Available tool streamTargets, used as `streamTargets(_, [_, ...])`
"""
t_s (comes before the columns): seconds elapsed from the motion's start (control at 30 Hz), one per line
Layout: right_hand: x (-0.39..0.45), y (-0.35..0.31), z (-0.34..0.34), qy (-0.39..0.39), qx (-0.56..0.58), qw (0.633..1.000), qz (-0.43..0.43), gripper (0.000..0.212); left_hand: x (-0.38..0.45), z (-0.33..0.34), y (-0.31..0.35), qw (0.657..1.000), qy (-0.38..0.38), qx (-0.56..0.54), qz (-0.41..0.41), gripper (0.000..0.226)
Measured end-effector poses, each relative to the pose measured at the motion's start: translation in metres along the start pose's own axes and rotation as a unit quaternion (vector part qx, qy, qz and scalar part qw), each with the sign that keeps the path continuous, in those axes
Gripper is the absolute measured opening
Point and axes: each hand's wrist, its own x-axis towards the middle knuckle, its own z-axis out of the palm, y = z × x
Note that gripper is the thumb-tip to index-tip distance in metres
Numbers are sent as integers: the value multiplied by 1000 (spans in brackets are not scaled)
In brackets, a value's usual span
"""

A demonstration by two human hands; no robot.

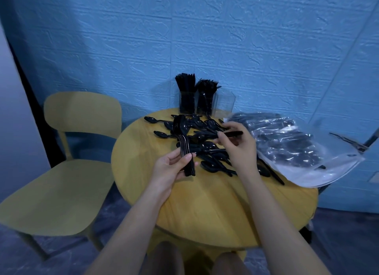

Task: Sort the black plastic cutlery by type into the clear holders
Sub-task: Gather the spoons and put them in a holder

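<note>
Found a yellow chair (61,172) at far left, drawn up near the round yellow table (205,203), seat facing it. Saw a blue embossed wall (205,38) behind everything.

Gripped a stack (182,139) of black spoons in the left hand (172,166), thumb and fingers curled round the lower handles. Held the stack nearly upright above the table's left half, bowls nested at the top and tipped slightly away. Left a few single spoons lying flat on the table just beyond the stack.

Kept three clear holders at the table's far edge, against the wall. Had the knife holder (186,104) on the left, packed with upright black pieces with squared tops. Had the fork holder (206,104) touching it on the right, tines up. Set the third holder (224,102) just beside that, its clear walls catching the light.

Spread a loose pile (207,149) of black spoons over the middle of the table, between the two hands, handles crossing at all angles.

Pinched one black piece (233,133) in the right hand (240,145) above the pile, thumb and fingertips closed on it, its handle end poking out to the right. Could not tell its type, the far end being lost among the pile.

Laid a clear plastic bag (297,151) of more black cutlery on the table's right side, overhanging the edge.
</note>
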Motion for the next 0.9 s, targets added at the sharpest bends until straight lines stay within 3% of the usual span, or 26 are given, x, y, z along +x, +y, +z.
streamTargets(0.17, [-8,5,15,-6,-61,994,-95,15,4,8,-2,998,18,-56,-22,24])
streamTargets(0.33, [-19,12,19,-95,-160,970,-157,26,11,28,4,987,-3,-145,-75,17])
streamTargets(0.47, [-16,11,15,-138,-178,964,-139,42,22,39,14,982,-12,-165,-94,19])
streamTargets(0.67, [12,12,12,-88,-92,989,-75,27,48,56,27,987,-21,-124,-103,40])
streamTargets(0.8, [42,9,5,-52,-1,998,33,18,70,68,33,994,-42,-65,-80,27])
streamTargets(0.9, [70,11,-1,-37,-7,996,84,10,88,75,34,995,-55,-38,-76,20])
